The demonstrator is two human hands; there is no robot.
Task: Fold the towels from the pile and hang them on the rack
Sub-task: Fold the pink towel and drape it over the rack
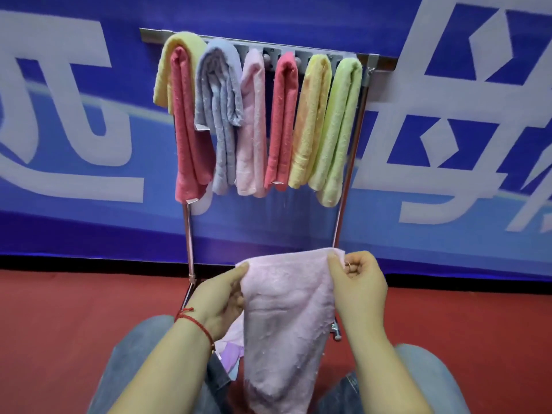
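Pink terry hangs between your hands: your left hand point(222, 297) pinches the top left corner of the pale pink towel point(286, 318) and your right hand point(357, 283) pinches the top right corner, thumb in front, so the cloth droops over your lap. Just under it, a few lilac and pink towels point(231, 348) remain from the pile between your knees.

Beyond your hands stands the rack point(349, 162), its top bar already crowded with hung towels in yellow, red, grey, pink, red, yellow and green. The only open stretch looks to be between the light pink one point(254, 121) and the second red one point(283, 121).

Your risk, as I judge it: the held towel hangs unevenly, so a fold may come out crooked, and squeezing it into that narrow gap could drag a neighbour off.

Large white characters cross the blue banner point(89, 228) behind; they are cropped and I cannot read them.
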